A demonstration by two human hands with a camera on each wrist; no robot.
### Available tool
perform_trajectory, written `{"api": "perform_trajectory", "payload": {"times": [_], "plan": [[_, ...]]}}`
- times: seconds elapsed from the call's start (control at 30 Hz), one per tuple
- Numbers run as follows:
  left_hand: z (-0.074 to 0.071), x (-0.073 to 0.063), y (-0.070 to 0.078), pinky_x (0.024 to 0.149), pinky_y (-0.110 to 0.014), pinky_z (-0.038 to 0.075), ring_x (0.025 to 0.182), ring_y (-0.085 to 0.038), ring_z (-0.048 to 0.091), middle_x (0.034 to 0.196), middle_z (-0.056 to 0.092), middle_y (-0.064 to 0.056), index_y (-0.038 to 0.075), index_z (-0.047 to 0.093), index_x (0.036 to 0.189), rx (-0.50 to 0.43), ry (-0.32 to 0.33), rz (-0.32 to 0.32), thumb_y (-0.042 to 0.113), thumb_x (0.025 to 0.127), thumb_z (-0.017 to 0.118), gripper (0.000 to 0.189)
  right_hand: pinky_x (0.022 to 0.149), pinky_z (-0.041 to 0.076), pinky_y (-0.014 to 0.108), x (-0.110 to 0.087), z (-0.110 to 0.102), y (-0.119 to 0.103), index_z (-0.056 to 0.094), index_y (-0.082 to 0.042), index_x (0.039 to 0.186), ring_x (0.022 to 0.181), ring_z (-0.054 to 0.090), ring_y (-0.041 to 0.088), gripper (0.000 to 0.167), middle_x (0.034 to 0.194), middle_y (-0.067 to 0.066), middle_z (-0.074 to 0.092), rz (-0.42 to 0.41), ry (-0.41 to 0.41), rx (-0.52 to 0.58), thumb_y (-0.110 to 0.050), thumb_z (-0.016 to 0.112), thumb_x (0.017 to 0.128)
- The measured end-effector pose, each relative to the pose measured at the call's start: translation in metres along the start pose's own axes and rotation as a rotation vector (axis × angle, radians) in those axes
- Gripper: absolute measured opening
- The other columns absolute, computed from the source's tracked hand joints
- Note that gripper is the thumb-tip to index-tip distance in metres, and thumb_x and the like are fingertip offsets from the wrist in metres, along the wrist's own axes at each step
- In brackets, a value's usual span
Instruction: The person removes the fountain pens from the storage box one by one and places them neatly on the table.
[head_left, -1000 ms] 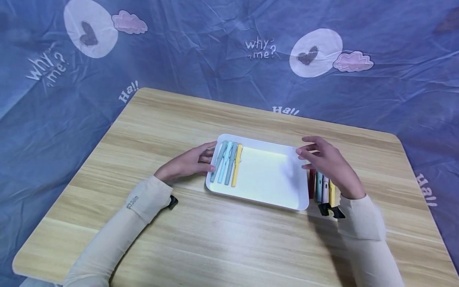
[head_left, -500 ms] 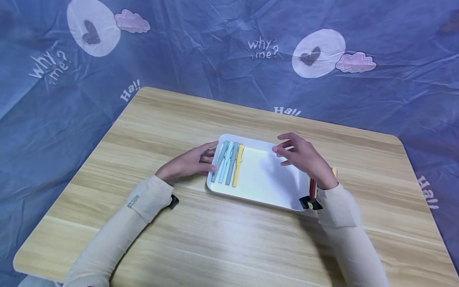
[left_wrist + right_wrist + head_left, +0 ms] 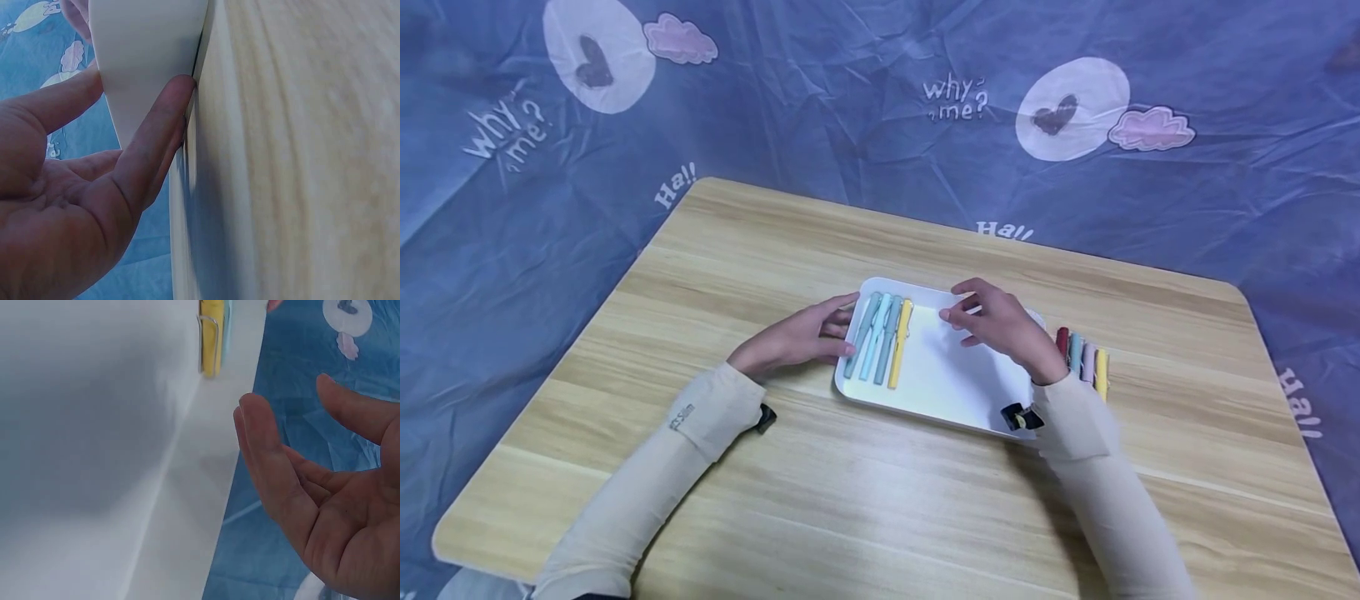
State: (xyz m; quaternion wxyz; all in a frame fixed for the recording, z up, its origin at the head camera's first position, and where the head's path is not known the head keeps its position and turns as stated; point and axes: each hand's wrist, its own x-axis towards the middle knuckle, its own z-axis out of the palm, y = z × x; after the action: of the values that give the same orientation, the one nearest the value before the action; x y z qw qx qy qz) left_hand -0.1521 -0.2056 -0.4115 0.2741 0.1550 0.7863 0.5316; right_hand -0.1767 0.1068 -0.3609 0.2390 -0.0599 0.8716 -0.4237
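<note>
A white tray (image 3: 945, 379) lies on the wooden table. My left hand (image 3: 797, 337) holds its left end, the thumb over the rim; in the left wrist view, fingers (image 3: 159, 122) lie against the tray's outer wall. Inside the tray, along that end, is a row of capped pens: two grey-blue, a light-blue pen (image 3: 876, 337) and a yellow pen (image 3: 898, 346) with a wire clip. My right hand (image 3: 996, 325) hovers above the right half of the tray. Its fingers are loosely bent with nothing between them, as the right wrist view also shows.
More pens lie on the table just right of the tray, partly hidden by the right sleeve: a red pen (image 3: 1062, 340), a light-blue one, a lilac one and a yellow one (image 3: 1102, 373). A blue printed cloth (image 3: 850, 108) hangs behind the table (image 3: 760, 225).
My right hand has moved left, from the tray's right edge to over its interior, uncovering the pens' upper ends on the right. The left hand and the tray have stayed put.
</note>
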Motion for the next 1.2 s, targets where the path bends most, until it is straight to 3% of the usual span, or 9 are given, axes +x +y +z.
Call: {"api": "perform_trajectory", "payload": {"times": [0.5, 0.8, 1.2], "plan": [[0.000, 0.000, -0.001, 0.109, -0.042, 0.049, 0.137, -0.032, 0.053, 0.160, 0.041, -0.020, 0.009, 0.015, 0.168, -0.005, -0.006, 0.013, 0.009, 0.099, 0.072, 0.089, 0.077, 0.063, 0.038, 0.016, 0.031, -0.011, 0.048, 0.001, 0.144, 0.090, 0.073, 0.031, 0.052, 0.121, 0.023, 0.065, -0.005, -0.055, -0.067, -0.023, 0.069, 0.103], [-0.001, -0.001, 0.000, 0.109, -0.043, 0.049, 0.138, -0.032, 0.053, 0.161, 0.040, -0.018, 0.011, 0.015, 0.168, -0.026, -0.008, -0.004, 0.009, 0.099, 0.073, 0.090, 0.073, 0.063, 0.036, 0.024, 0.044, -0.014, 0.050, 0.002, 0.136, 0.095, 0.070, 0.030, 0.046, 0.115, 0.022, 0.068, 0.011, -0.073, -0.096, -0.020, 0.071, 0.101], [-0.002, -0.001, -0.001, 0.107, -0.043, 0.051, 0.140, -0.034, 0.050, 0.161, 0.039, -0.021, 0.010, 0.014, 0.168, -0.042, -0.021, -0.011, 0.008, 0.100, 0.071, 0.089, 0.067, 0.062, 0.032, 0.035, 0.053, -0.015, 0.049, 0.002, 0.126, 0.080, 0.069, 0.023, 0.045, 0.106, 0.018, 0.068, 0.050, -0.056, -0.197, -0.023, 0.075, 0.099]]}}
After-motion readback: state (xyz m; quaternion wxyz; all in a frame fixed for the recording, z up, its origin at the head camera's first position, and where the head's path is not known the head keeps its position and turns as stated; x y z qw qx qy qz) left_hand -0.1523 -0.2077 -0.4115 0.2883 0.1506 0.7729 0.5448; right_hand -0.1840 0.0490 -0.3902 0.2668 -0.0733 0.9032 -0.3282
